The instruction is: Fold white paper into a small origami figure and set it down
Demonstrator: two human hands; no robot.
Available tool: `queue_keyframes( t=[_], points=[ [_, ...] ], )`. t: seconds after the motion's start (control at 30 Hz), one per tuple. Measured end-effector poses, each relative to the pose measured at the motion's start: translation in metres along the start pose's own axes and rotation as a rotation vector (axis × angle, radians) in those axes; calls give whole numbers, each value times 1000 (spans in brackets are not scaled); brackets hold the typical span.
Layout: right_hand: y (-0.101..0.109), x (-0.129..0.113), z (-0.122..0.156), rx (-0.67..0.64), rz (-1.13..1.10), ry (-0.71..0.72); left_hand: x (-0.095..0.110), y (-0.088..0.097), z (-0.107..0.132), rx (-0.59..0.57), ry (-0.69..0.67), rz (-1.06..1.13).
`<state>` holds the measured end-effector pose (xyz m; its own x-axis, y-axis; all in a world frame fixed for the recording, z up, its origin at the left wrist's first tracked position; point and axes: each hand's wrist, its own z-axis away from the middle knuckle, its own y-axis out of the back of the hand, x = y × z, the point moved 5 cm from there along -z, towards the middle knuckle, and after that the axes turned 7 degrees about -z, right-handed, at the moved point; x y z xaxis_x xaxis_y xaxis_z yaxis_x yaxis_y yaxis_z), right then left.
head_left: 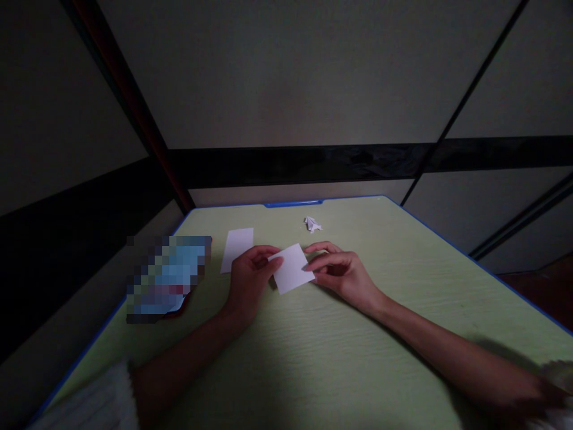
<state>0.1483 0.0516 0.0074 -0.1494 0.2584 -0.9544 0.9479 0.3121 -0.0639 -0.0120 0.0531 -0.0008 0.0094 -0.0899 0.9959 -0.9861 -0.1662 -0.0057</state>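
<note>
A small white sheet of paper [292,270] is held between my two hands, tilted just above the table. My left hand [251,276] pinches its left edge, thumb on top and fingers behind. At its right edge, my right hand [341,272] grips the paper between thumb and fingers, the index finger lying over the face. Behind my left hand lies a second white sheet [237,245], flat and partly covered by that hand. Farther back sits a small folded white paper figure [312,224], apart from both hands.
The light green table [394,358] has a blue rim and a blue ledge [293,203] at its far edge. On the left lies a flat device with a blurred, pixelated screen [172,278]. Panelled doors with a black band [290,166] stand close behind the table.
</note>
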Motion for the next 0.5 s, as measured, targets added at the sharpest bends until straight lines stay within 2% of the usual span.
queue_keyframes(
  t=[0.17, 0.5],
  points=[
    [-5, 2, 0, -50, -40, -31, 5, 0, 2, 11, -21, -67],
    [-2, 3, -2, 7, -122, -88, 10, -8, 9, -74, -21, -111]
  ],
)
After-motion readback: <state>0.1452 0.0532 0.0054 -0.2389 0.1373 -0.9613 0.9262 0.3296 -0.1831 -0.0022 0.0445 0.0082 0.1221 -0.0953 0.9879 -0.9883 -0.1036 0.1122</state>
